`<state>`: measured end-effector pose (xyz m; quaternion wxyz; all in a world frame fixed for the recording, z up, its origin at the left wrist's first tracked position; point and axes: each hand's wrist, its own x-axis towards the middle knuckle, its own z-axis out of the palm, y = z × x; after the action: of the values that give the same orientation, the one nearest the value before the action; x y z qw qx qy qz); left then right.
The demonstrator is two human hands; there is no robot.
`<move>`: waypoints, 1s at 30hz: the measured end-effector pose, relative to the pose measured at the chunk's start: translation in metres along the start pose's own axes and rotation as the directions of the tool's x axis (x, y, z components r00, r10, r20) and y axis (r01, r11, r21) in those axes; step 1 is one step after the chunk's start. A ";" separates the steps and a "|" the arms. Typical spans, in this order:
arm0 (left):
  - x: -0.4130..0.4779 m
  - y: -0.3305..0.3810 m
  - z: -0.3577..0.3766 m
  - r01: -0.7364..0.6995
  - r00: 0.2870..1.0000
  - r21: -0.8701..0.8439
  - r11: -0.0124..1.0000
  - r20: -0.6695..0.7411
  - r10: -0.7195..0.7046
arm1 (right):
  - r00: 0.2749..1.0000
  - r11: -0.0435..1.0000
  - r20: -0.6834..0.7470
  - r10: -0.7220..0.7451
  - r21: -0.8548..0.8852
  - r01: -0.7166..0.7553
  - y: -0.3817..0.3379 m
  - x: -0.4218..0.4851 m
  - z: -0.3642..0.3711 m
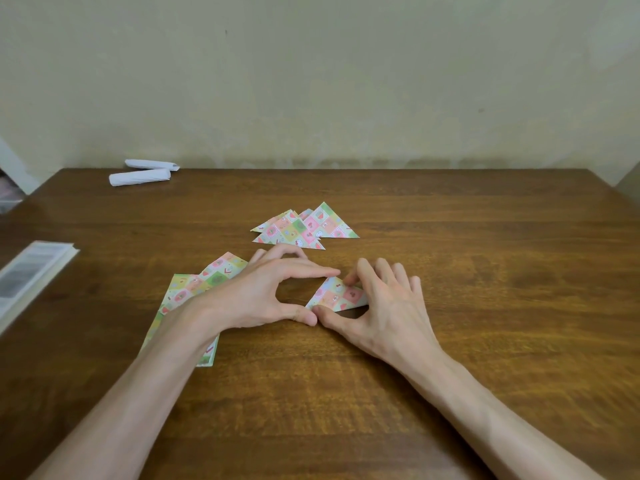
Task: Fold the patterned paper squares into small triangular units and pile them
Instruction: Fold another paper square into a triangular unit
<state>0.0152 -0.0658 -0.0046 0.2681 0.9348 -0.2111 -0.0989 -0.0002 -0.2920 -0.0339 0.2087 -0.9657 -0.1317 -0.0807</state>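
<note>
Two-handed at mid-table: works one folded piece [337,295], a small patterned triangle lying flat on the table [450,258]. Grips it with the right hand [384,306], curled fingertips on the far edge and thumb at the near left corner, the paper caught between. Meets that same corner with the thumb of the left hand [263,296] and reaches the far tip with the index, arched over bare wood; cannot tell whether this pinches or merely touches. Covers with the left wrist and forearm part of the squares [194,284], a fanned stack of unfolded sheets just left of the piece. Has the pile [304,228] of finished triangles, loosely overlapping, beyond the hands and apart from them. Shows two white rolls [140,177] near the far left corner, by the wall [311,81], and a pale block [31,271], blurred, at the left edge.
</note>
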 end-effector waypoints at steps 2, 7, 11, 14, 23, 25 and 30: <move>0.000 0.002 0.000 -0.042 0.999 0.013 0.999 0.012 0.041 | 1.000 0.999 0.024 0.012 0.036 -0.013 0.003 0.001 -0.001; 0.003 -0.001 -0.001 -0.083 0.996 0.035 0.996 0.021 0.083 | 1.000 0.998 0.023 0.006 0.066 -0.008 0.004 0.001 -0.001; 0.004 -0.001 -0.001 -0.083 0.996 0.043 0.996 0.045 0.081 | 0.997 0.991 0.072 0.031 0.125 -0.040 0.007 0.004 -0.007; 0.004 -0.001 -0.001 -0.090 0.994 0.053 0.995 0.060 0.086 | 0.997 0.990 0.069 0.028 0.136 -0.037 0.008 0.004 -0.009; 0.003 0.002 -0.004 -0.092 0.991 0.055 0.994 0.103 0.086 | 0.995 0.981 0.097 0.030 0.187 -0.048 0.009 0.006 -0.012; 0.002 0.002 -0.003 -0.093 0.991 0.046 0.995 0.106 0.088 | 0.995 0.982 0.102 0.023 0.182 -0.041 0.010 0.006 -0.012; 0.003 0.003 0.004 -0.082 0.997 0.043 0.996 0.007 0.082 | 0.995 0.962 0.093 0.043 0.263 -0.066 0.012 0.008 -0.014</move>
<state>0.0156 -0.0709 -0.0069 0.2510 0.9306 -0.2521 -0.0856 0.0097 -0.3068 -0.0245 0.3326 -0.9348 -0.1235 -0.0146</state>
